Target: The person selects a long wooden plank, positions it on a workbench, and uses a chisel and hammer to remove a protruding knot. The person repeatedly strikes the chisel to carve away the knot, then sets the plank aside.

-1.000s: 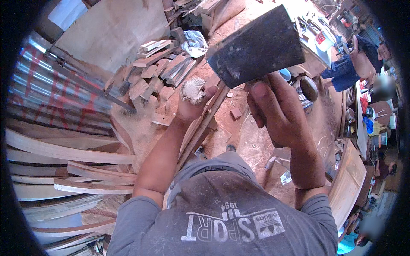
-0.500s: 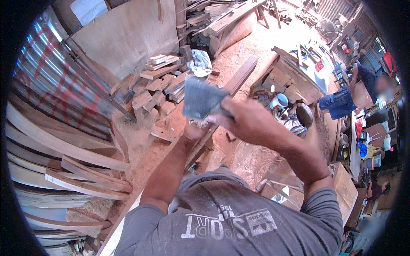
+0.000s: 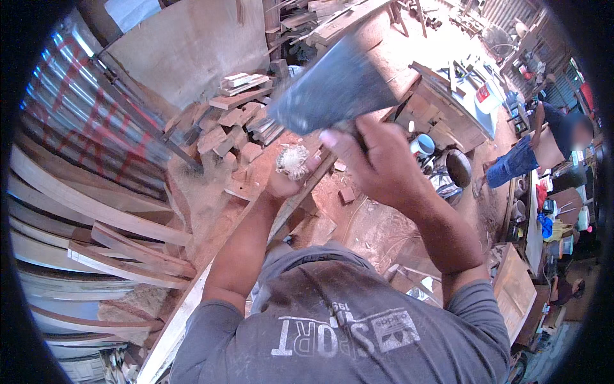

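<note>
My right hand (image 3: 380, 166) grips a tool with a broad, dark metal head (image 3: 334, 86), blurred by motion and raised up to the right of and above my left hand. My left hand (image 3: 285, 180) is closed round an object with a pale, frayed, mushroomed top (image 3: 293, 160); the rest of it is hidden. That hand sits over a long, narrow wooden beam (image 3: 304, 195), which runs diagonally beneath both hands.
Wood offcuts (image 3: 230, 134) lie piled behind my left hand; curved planks (image 3: 96, 192) stack at left. A cluttered workbench (image 3: 435, 112) stands at upper right, with a blue container (image 3: 422, 144) and round pan (image 3: 458, 169) beside it. Another person (image 3: 511, 166) is at the right.
The dark tool head dropped from raised onto the frayed top half a second ago; now it is raised again. My left hand stays over the beam.
</note>
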A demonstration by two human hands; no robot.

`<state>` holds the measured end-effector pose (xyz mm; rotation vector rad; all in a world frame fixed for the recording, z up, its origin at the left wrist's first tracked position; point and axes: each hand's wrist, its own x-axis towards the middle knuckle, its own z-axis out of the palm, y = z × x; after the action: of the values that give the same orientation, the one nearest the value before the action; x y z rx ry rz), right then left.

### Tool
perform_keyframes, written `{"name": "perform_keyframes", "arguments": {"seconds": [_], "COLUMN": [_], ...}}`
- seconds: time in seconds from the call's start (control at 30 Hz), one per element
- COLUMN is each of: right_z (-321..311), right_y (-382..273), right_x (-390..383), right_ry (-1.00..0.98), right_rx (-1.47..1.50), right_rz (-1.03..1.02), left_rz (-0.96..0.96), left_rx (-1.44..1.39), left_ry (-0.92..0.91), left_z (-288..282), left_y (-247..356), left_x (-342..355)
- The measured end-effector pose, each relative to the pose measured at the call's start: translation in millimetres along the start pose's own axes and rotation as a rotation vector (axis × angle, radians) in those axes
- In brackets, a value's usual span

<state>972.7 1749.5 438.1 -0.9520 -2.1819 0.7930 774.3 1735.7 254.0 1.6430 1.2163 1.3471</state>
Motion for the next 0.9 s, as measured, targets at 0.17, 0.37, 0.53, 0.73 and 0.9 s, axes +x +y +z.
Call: {"name": "perform_keyframes", "arguments": {"seconds": [0.17,0.37,0.53,0.73,0.9], "right_z": [33,1,33,37,0], "right_y": [48,2,57,54,55], "right_x": [-2,16,7,14,6], "right_ry": [-0.146,-0.107,-0.427,-0.151,-0.074], "right_rx": [-0.249,0.129,-0.322,0.057,0.207], "right_rz": [-0.120,-0.008,-0.033,-0.002,0.114], "left_rz": [0.232,-0.052,0.018,0.107,0.078], "left_rx": [-0.104,0.132,-0.104,-0.179,0.264], "left_ry": [0.076,0.098,0.070,0.320,0.443], "left_z": [-2,-17,4,32,23], "left_y": [-37,-53,-42,-53,70], "left_x": [0,-8,-11,-3,17]}}
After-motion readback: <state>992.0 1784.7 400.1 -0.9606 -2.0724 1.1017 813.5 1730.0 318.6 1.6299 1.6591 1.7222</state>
